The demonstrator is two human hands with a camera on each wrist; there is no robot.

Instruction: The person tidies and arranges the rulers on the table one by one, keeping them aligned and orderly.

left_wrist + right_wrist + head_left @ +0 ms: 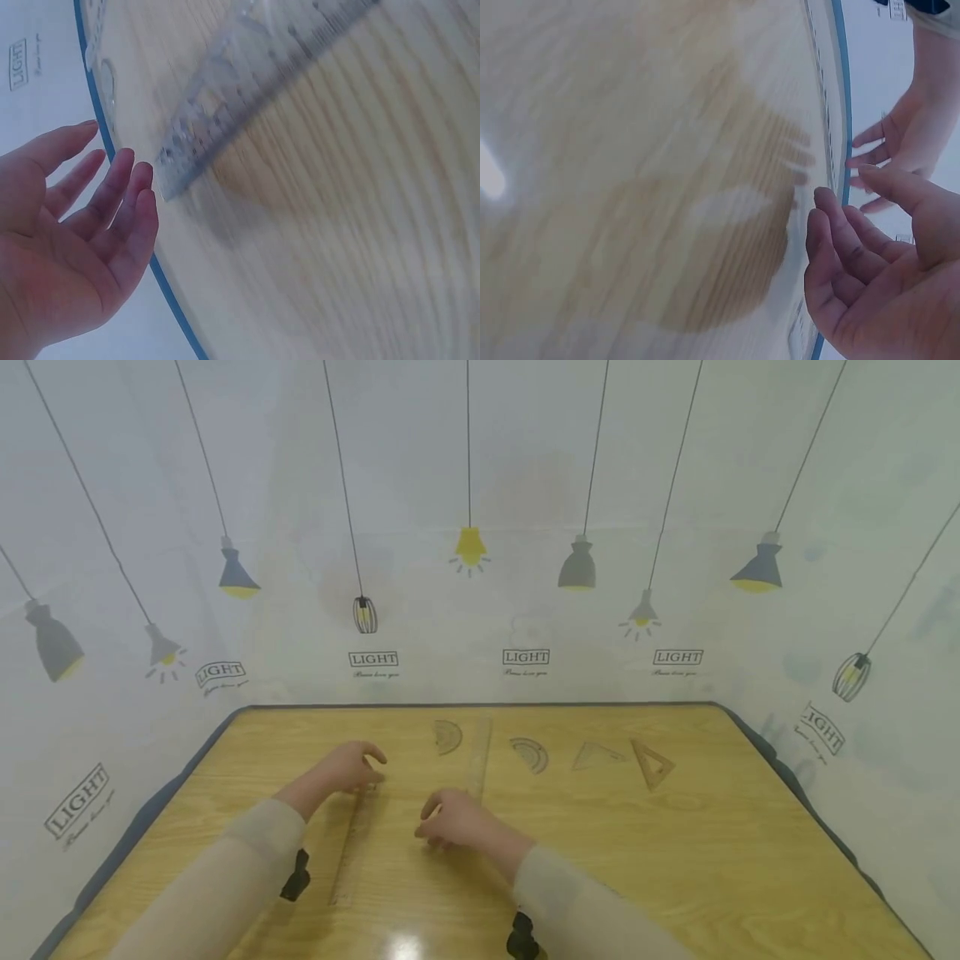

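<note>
My left hand (348, 766) is just above the far end of a clear ruler (349, 847) that lies on the left part of the table. In the left wrist view, the left hand's fingers are spread and softly bent, with nothing in the palm, and the end of the ruler (225, 97) shows beside the fingertips. My right hand (456, 818) hovers right of that ruler, near the close end of a second clear ruler (478, 756). Its fingers are loosely bent and hold nothing, as the right wrist view shows of this hand (885, 285).
Along the far part of the wood-grain table (712, 860) lie two clear protractors, one left (448, 737) and one right (531, 756) of the second ruler. Further right are a clear set square (597, 755) and an orange-brown set square (649, 766). A lamp-printed white curtain (450, 610) surrounds the table.
</note>
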